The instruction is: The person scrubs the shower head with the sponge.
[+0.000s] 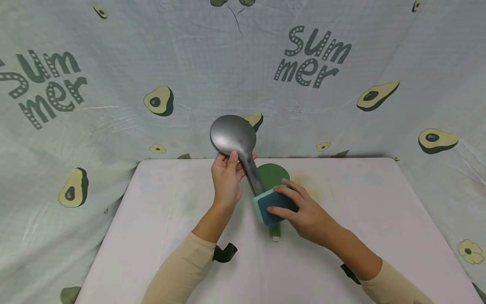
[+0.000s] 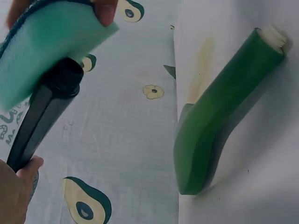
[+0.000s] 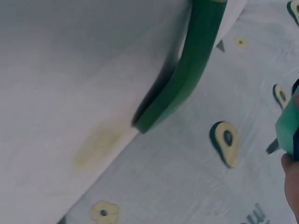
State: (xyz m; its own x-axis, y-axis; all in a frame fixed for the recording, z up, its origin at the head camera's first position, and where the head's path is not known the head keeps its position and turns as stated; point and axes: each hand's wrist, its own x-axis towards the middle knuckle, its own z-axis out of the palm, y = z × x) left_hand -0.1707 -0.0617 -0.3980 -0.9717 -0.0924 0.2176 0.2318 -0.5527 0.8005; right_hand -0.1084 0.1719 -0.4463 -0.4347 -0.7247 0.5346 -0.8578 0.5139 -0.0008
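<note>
A grey shower head is held up above the table by my left hand, which grips it at the neck with the thumb along the front. My right hand pinches a teal and dark blue sponge between thumb and fingers. The sponge overlaps the lower end of the grey handle. Seen from the left wrist, the handle's dark threaded end is right at the sponge's light side. Below, a green shower head lies on the table, its pale threaded end toward me.
The white table meets a hanging cloth printed with avocados and lettering behind it and at the sides. A yellowish patch shows on the tabletop near the green shower head. Black pieces are worn at both wrists.
</note>
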